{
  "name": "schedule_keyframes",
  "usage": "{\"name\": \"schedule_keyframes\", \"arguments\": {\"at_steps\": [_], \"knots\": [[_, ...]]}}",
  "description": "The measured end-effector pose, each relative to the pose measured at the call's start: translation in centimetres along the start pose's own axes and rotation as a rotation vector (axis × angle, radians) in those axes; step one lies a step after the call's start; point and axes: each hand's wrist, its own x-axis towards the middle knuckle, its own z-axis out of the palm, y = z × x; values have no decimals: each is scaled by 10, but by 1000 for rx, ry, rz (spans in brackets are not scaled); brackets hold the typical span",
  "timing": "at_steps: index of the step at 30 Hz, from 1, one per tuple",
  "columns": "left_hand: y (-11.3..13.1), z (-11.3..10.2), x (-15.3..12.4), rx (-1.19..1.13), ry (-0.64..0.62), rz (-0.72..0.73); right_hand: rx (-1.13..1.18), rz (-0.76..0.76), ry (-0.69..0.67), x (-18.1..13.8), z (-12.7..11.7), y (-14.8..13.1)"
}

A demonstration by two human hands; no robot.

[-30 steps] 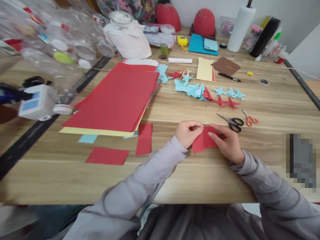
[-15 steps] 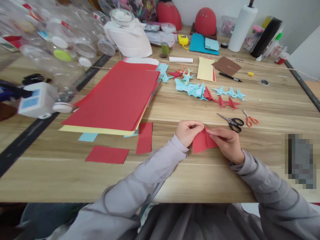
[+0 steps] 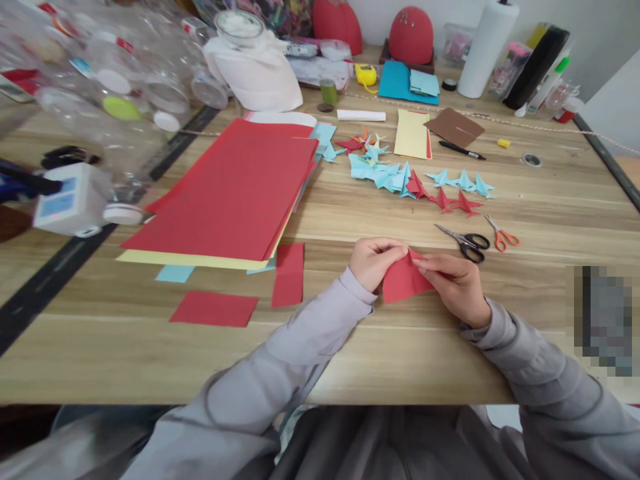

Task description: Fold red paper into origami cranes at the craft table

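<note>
A folded piece of red paper (image 3: 403,281) lies on the wooden table (image 3: 450,347) between both hands. My left hand (image 3: 373,261) pinches its upper left corner with curled fingers. My right hand (image 3: 456,285) presses on its right side, fingers closed against the fold. Black scissors (image 3: 465,241) and small orange scissors (image 3: 503,236) lie just beyond my right hand. A row of folded blue and red paper figures (image 3: 415,181) sits farther back.
A stack of large red sheets (image 3: 230,193) over yellow and blue ones lies to the left, with two red offcuts (image 3: 215,308) near it. Clear plastic bottles (image 3: 115,93) crowd the far left. A paper towel roll (image 3: 484,48), pen (image 3: 461,151) and craft supplies line the back.
My right fingers have lifted the paper's top flap into a raised point and shifted slightly; my left hand keeps its pinch. The view has tilted a little.
</note>
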Motion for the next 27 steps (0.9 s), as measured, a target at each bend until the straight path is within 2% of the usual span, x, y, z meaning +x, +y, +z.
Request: {"name": "schedule_keyframes", "arguments": {"at_steps": [9,15,18,21,27], "knots": [[-3,2,0,-57,-53,-34,24,106,41,1,1,-2],[-5,2,-2,29,-62,46,23,116,20,0,0,-3],[-4,1,-3,49,-58,75,105,191,16,1,-1,-4],[-3,-1,-3,102,-76,107,108,286,-22,3,-1,-3],[-2,-1,-2,127,-83,98,-8,345,-103,7,-2,-2]]}}
